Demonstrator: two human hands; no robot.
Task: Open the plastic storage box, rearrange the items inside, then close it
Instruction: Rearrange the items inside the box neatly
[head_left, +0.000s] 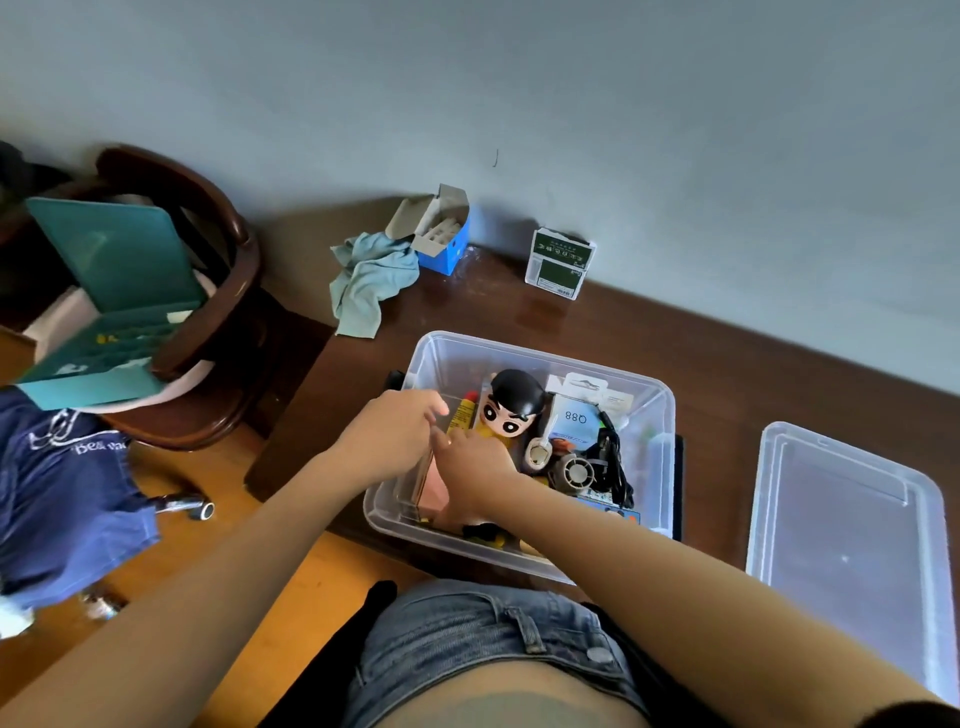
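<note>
The clear plastic storage box (662, 400) stands open on the dark wooden table, its lid (852, 551) lying flat to the right. Inside are a cartoon figure with black hair (511, 408), a yellow tube with a red cap (464, 413), a white card pack marked 880 (576, 418), a small round fan (574, 473) and black cables (613, 457). My left hand (389, 439) and my right hand (475, 462) are both in the box's left part, fingers curled on a pinkish flat box (431, 491) standing on edge.
A blue-grey cloth (369, 283), an open blue carton (441, 234) and a green-and-white pack (558, 262) lie at the back by the wall. Left of the table, a dark wooden chair (228, 291) holds a teal open case (111, 301). Blue fabric (62, 499) lies on the floor.
</note>
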